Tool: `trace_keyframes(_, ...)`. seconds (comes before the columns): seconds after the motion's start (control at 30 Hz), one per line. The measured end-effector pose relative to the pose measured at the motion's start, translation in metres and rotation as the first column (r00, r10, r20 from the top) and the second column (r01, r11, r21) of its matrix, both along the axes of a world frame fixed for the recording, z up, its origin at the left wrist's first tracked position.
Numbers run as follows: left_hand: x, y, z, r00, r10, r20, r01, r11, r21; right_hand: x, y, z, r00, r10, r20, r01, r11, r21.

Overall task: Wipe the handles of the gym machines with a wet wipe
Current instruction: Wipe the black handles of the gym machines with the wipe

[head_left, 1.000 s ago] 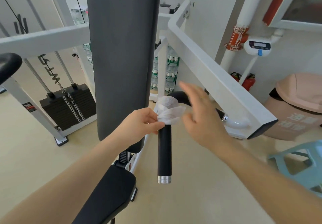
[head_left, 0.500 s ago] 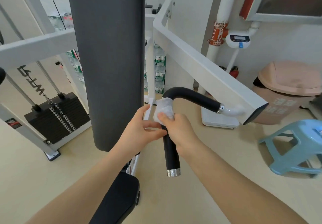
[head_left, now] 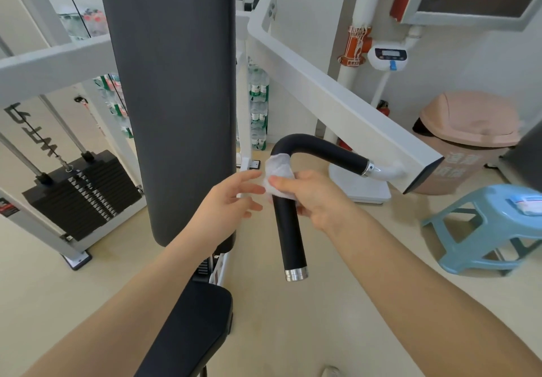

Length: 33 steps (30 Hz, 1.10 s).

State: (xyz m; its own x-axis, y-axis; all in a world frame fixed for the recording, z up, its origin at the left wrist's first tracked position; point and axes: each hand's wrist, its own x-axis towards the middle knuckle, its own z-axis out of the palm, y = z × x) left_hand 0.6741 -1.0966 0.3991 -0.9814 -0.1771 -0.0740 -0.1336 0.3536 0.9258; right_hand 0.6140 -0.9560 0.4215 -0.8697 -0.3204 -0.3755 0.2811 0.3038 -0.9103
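Observation:
A black bent handle with a chrome end cap hangs from the white machine arm in the middle of the view. A white wet wipe is wrapped round the handle just below its bend. My right hand grips the wipe and the handle, thumb on the front of the wipe. My left hand hovers just left of the wipe with fingers straight and spread, holding nothing.
A tall black back pad stands left of the handle, with the black seat below. A weight stack is at the left. A blue plastic stool and a pink bin stand at the right.
My right hand came in and took hold of the wipe on the handle. My left hand let go of the wipe and drew back slightly to the left with fingers spread.

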Motion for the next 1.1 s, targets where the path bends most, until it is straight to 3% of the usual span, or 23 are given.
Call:
trace_keyframes(0.1,-0.006,-0.003,0.004,0.998,0.052,-0.041,-0.050,0.998,0.049,0.020,-0.002,-0.015,0.953,0.096,-0.288,0.000,0.949,0.316)
trace_keyframes(0.17,-0.012,-0.004,0.008,0.997,0.063,-0.047,-0.059,0.996,0.070,0.043,0.004,-0.027,0.865,0.247,-0.438,0.053,0.821,0.568)
trace_keyframes(0.23,-0.018,-0.004,0.014,0.997,0.064,-0.042,-0.060,0.994,0.086,0.058,0.010,-0.037,0.649,0.422,-0.633,0.180,0.724,0.666)
trace_keyframes(0.3,-0.025,-0.001,0.019,0.998,0.051,-0.030,-0.048,0.994,0.096,0.055,0.014,-0.044,0.405,0.528,-0.746,0.177,0.755,0.631)
trace_keyframes(0.37,-0.033,0.001,0.024,1.000,0.029,-0.011,-0.028,0.997,0.068,0.044,0.021,-0.050,0.193,0.674,-0.713,0.063,0.717,0.694)
trace_keyframes(0.47,-0.040,0.004,0.027,0.999,-0.009,0.037,0.008,0.999,0.042,0.029,0.039,-0.045,0.021,0.809,-0.587,-0.096,0.586,0.805)
trace_keyframes(0.63,-0.044,0.009,0.026,0.995,-0.048,0.084,0.040,0.995,0.090,-0.012,0.046,-0.017,-0.014,0.807,-0.590,-0.123,0.585,0.802)
trace_keyframes(0.7,-0.045,0.008,0.027,0.995,-0.032,0.093,0.021,0.993,0.114,-0.005,0.047,-0.024,-0.130,0.817,-0.561,-0.165,0.540,0.825)
trace_keyframes(0.8,-0.046,0.007,0.027,0.994,-0.044,0.097,0.034,0.995,0.097,0.003,0.052,-0.032,-0.300,0.821,-0.486,-0.323,0.392,0.861)
trace_keyframes(0.93,-0.046,0.009,0.028,0.996,-0.027,0.091,0.021,0.997,0.069,-0.030,0.048,-0.018,-0.227,0.764,-0.604,-0.228,0.561,0.796)
trace_keyframes(1.07,-0.045,0.009,0.029,0.996,-0.038,0.084,0.031,0.996,0.078,-0.010,0.059,-0.044,-0.488,0.723,-0.489,-0.238,0.429,0.871)
trace_keyframes(1.1,-0.045,0.009,0.029,0.996,-0.037,0.081,0.031,0.996,0.080,-0.013,0.061,-0.044,-0.497,0.721,-0.483,-0.235,0.423,0.875)
